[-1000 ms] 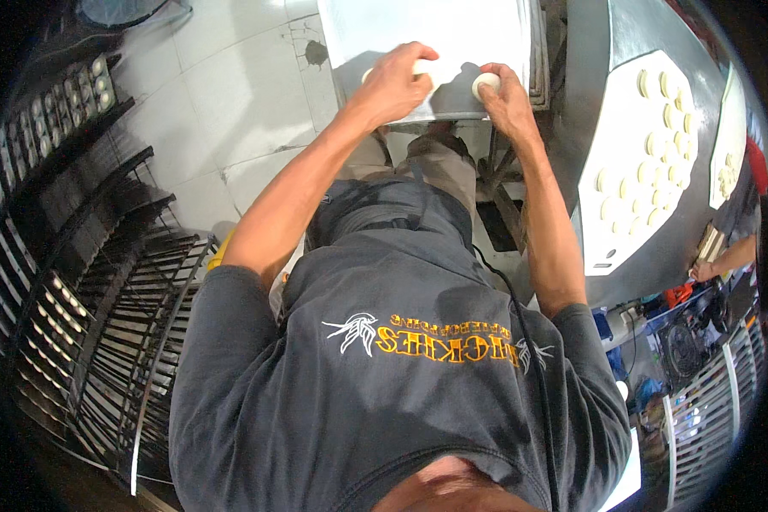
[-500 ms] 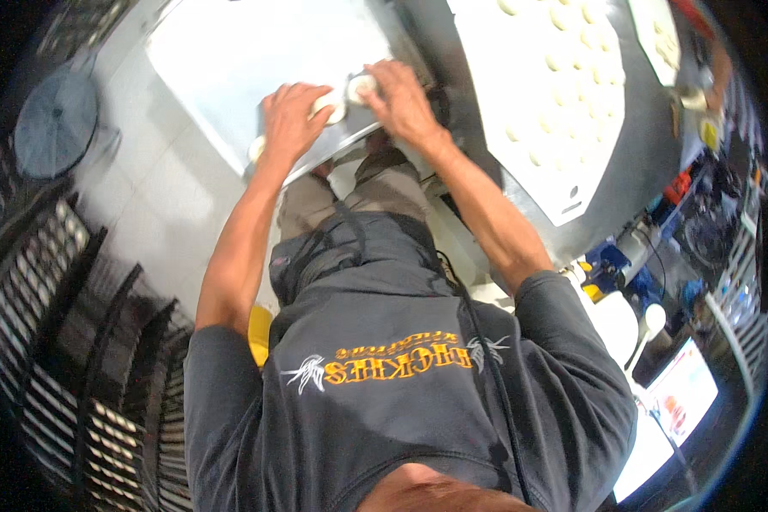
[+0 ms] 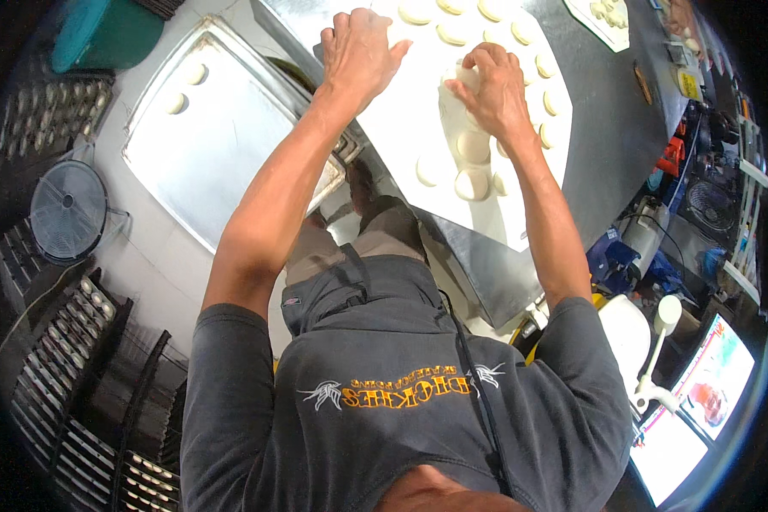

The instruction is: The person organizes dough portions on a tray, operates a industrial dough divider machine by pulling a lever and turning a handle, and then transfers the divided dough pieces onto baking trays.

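A white board (image 3: 401, 154) on a steel table holds several pale, flattened dough rounds (image 3: 427, 171). My left hand (image 3: 363, 51) is over the board's upper-left part, thumb apart from the fingers, nothing visible in it. My right hand (image 3: 495, 90) hovers at or touches the board among the rounds, fingers loosely bent and apart; what lies beneath its fingertips is partly hidden. To the left of the board, a metal tray (image 3: 218, 158) carries two rounds (image 3: 194, 74) along its far-left side.
The steel table (image 3: 623, 128) extends rightward, with a second white board (image 3: 587, 15). At left are a green bin (image 3: 107, 30), a floor fan (image 3: 68, 209) and racks of dough (image 3: 55, 358). A screen (image 3: 712, 375) and cluttered equipment stand at right.
The view has turned rightward. Both my hands have left the metal tray and moved onto the white board, letting go of the rounds that now lie on the tray.
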`<state>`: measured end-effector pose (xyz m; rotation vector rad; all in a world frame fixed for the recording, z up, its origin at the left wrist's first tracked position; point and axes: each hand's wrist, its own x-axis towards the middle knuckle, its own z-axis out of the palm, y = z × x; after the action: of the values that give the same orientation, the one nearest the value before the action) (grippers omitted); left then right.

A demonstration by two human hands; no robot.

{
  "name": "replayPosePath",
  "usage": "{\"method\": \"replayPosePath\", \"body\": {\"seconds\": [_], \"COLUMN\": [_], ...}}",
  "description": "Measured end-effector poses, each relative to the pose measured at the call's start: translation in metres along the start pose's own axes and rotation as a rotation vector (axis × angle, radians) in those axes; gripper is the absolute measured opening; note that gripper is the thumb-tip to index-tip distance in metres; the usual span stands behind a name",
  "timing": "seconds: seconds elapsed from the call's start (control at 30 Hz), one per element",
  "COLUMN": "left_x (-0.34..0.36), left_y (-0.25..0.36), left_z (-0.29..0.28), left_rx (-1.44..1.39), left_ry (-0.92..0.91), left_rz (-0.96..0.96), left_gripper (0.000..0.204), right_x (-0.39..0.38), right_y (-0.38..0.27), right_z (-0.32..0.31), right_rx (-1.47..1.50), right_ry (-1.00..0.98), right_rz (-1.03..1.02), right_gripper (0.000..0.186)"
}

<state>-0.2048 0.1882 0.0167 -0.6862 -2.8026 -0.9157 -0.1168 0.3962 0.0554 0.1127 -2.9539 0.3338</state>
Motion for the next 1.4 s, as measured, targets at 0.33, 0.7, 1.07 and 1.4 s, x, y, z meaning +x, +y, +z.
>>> {"method": "replayPosePath", "body": {"seconds": [0.33,0.7,1.07,1.4], "left_x": [0.052,0.041,-0.287,-0.324], "left_y": [0.004,0.012,-0.179,-0.210], "left_z": [0.035,0.019,-0.119,-0.113], "left_rx": [-0.545,-0.437,-0.340,-0.302], "left_ry": [-0.075,-0.074,0.203,0.263], "left_rz": [-0.274,-0.337,-1.193,-1.050], "left_gripper": [0.051,0.046,0.036,0.050], "right_x": [0.026,0.086,0.047,0.049], "right_y": [0.038,0.061,-0.102,-0.369], "right_z": [-0.004,0.033,0.008,0.176], "right_rx": [1.708,0.354,0.762,0.684], "right_ry": [-0.069,-0.264,-0.370,-0.805], "right_rz": [0.573,0.296,0.249,-0.217], "right_gripper": [0.030,0.049,0.025,0.039]}}
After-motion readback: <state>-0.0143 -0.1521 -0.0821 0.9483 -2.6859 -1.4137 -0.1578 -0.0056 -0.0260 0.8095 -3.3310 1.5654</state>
